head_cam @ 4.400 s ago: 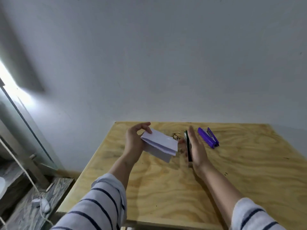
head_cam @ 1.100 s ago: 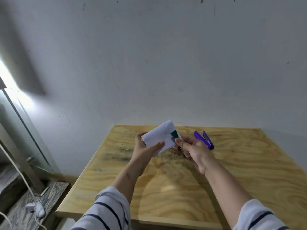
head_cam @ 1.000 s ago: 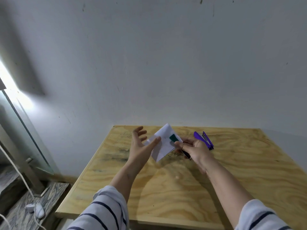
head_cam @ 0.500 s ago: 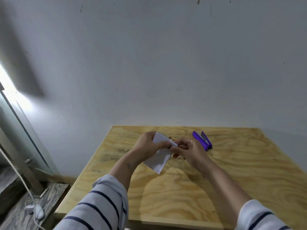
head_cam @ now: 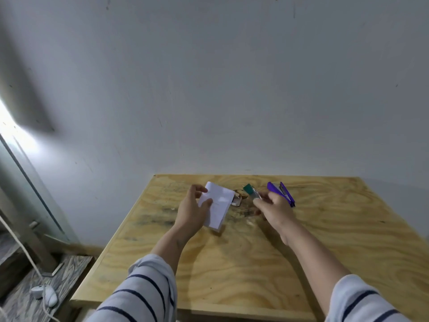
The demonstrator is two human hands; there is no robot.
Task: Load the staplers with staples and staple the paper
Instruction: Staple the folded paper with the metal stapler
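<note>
**Paper and green stapler held apart over the table**

Nearest the camera, two striped sleeves reach forward over the plywood table (head_cam: 267, 263), whose front half lies bare. Further out, the left hand (head_cam: 192, 211) grips the folded white paper (head_cam: 217, 205) — thumb across its face, fingers curled behind its far edge — and holds it just above the wood. To its right, well clear of the paper, the right hand (head_cam: 275, 206) is closed around the green stapler (head_cam: 251, 191), pinching its body so the green end points up and away toward the wall. The two hands are apart, each clamped on its own thing, with a gap between paper and stapler nose.

Between them, lower on the table, sits a small white box (head_cam: 236, 201), probably the staple box, beside some dark knots in the grain; whether loose staples lie there is too small to tell. Beyond the right hand, near the far edge, the purple stapler (head_cam: 281, 192) rests on the wood, untouched by either hand.

As a judgement: the green stapler looks closed and ready, so loading it seems done — but no staple can be made out in the paper, so whether it has been stapled is unclear. The purple stapler appears to be what is left, both loading and its own press on the paper.
</note>
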